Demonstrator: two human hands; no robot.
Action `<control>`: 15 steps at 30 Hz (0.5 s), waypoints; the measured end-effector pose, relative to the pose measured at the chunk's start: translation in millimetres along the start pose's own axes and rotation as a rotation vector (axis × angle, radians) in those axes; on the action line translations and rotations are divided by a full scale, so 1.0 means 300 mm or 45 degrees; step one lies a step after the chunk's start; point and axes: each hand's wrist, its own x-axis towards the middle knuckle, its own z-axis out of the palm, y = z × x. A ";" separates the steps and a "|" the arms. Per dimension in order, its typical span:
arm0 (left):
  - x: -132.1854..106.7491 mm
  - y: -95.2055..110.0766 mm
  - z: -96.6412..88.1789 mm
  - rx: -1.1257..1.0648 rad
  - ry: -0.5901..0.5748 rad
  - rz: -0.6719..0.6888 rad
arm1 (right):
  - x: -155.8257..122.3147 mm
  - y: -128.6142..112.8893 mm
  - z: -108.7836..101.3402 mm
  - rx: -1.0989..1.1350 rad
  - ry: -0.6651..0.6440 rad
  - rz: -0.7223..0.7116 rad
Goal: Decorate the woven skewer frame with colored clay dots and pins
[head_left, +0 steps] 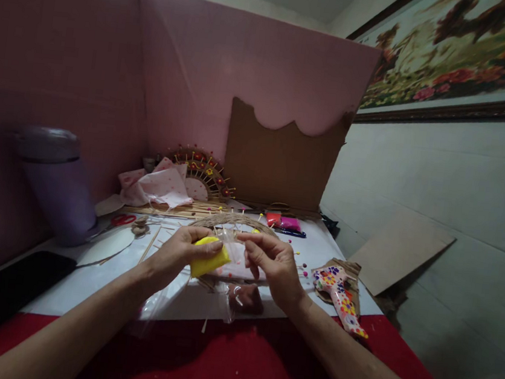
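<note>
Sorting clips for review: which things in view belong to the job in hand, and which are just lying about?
Likely the job:
yellow packet, in the left hand; right hand at its clear film
brown packet and rope hoop, near the hands
perhaps red packet, pink packet

Probably just about:
tumbler
wall picture
black object

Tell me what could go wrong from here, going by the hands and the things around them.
The yellow packet in the left hand could slip and knock the twine-wrapped ring behind it, perhaps disturbing the ball-tipped sticks around it.

The brown packet lies near the right hand; a lowered wrist might brush it aside.
</note>
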 end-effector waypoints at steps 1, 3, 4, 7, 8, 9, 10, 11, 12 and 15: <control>-0.001 0.005 0.003 -0.021 0.020 0.006 | 0.003 0.006 -0.001 0.041 0.039 0.022; -0.004 0.012 0.006 -0.059 0.021 0.006 | 0.009 0.017 -0.001 0.090 0.080 0.080; -0.006 0.014 0.008 -0.067 -0.001 -0.007 | 0.012 0.022 -0.001 0.098 0.095 0.107; -0.014 0.017 0.017 -0.017 -0.134 -0.096 | 0.018 0.033 -0.001 0.104 0.178 0.139; -0.017 0.018 0.022 0.022 -0.194 -0.119 | 0.020 0.035 -0.003 0.125 0.197 0.146; -0.020 0.018 0.027 0.070 -0.256 -0.129 | 0.023 0.036 -0.005 0.165 0.211 0.157; -0.023 0.018 0.032 0.125 -0.321 -0.135 | 0.025 0.036 -0.008 0.218 0.213 0.176; -0.025 0.018 0.035 0.192 -0.387 -0.138 | 0.028 0.036 -0.011 0.278 0.207 0.204; -0.027 0.017 0.038 0.276 -0.447 -0.144 | 0.030 0.036 -0.013 0.336 0.193 0.239; -0.028 0.010 0.037 0.584 -0.577 -0.166 | 0.033 0.034 -0.017 0.460 0.123 0.346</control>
